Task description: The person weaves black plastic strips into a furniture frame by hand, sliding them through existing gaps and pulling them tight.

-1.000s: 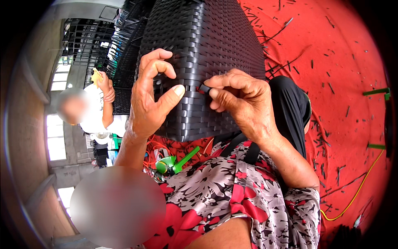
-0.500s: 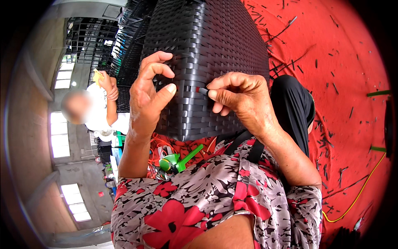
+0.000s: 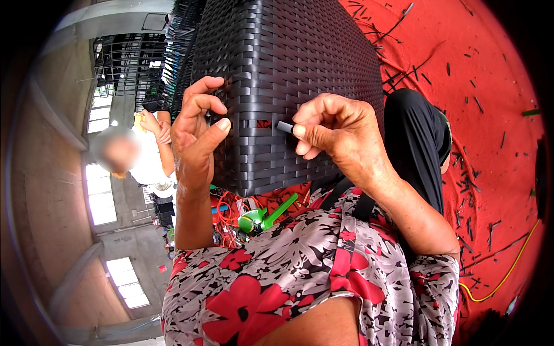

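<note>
— What is in front of the person?

— A big black woven basket (image 3: 288, 75), made of flat plastic strips, standing against the lap and filling the far middle of the view. Its near face has a small gap in the weave, where red shows through.

— And the hands?

— The right hand (image 3: 337, 130) is pinched shut on the end of a dark strip (image 3: 284, 126), thumb and forefinger gripping it just right of that gap. The strip end touches the basket's face. The left hand (image 3: 199, 130) is on the basket's left edge: fingers curled round the corner, thumb stretched toward the gap and pressing the weave. It grips the basket itself rather than any loose piece.

— So where is the strip, exactly?

— At the middle of the near face, between the two hands, closer to the right one.

— What else lies about?

— Below the basket, on the lap, there is a green tool (image 3: 268, 214) with a long handle, next to some orange cord (image 3: 228, 210). The person wears a flowered dress (image 3: 300, 271) in red, grey and white, with a black trouser leg (image 3: 418, 144) to the right. The floor is covered by a red mat (image 3: 490, 86) strewn with short dark strip cuttings, and a yellow cable (image 3: 508, 271) runs along it near the right. Far left, another person (image 3: 147, 153) in white sits with an arm raised, in front of stacked dark frames.
</note>
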Action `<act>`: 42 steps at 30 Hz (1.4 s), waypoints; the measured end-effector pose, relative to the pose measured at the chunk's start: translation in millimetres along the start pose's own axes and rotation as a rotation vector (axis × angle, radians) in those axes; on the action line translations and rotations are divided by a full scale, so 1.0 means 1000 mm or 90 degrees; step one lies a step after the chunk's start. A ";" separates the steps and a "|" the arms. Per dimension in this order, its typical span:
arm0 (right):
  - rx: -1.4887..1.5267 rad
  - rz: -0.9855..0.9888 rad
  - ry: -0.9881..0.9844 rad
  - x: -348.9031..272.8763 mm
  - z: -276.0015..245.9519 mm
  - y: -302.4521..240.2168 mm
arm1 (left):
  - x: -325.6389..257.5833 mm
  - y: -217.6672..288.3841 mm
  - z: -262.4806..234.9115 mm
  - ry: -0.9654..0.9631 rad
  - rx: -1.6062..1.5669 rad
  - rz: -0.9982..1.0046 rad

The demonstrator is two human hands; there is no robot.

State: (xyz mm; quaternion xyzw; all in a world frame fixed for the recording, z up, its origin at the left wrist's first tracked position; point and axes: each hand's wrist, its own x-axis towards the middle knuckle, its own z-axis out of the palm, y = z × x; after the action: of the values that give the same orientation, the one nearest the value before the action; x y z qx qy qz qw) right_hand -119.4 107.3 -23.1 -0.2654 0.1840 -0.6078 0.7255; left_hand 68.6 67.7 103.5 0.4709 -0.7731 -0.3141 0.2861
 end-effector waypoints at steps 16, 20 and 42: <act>-0.071 0.018 -0.048 0.013 0.005 -0.009 | -0.001 0.001 0.013 0.008 0.017 0.010; -0.148 0.074 -0.035 0.015 0.007 -0.019 | -0.002 0.001 0.015 0.012 0.021 0.018; -0.063 0.074 -0.108 0.023 0.001 -0.011 | 0.000 0.002 0.013 0.009 0.065 0.061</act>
State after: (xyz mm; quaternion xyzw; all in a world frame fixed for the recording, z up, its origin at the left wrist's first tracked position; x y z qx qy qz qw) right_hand -123.0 83.4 -14.2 -0.3402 0.1666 -0.5301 0.7586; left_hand 57.9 71.7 96.6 0.4496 -0.8077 -0.2568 0.2819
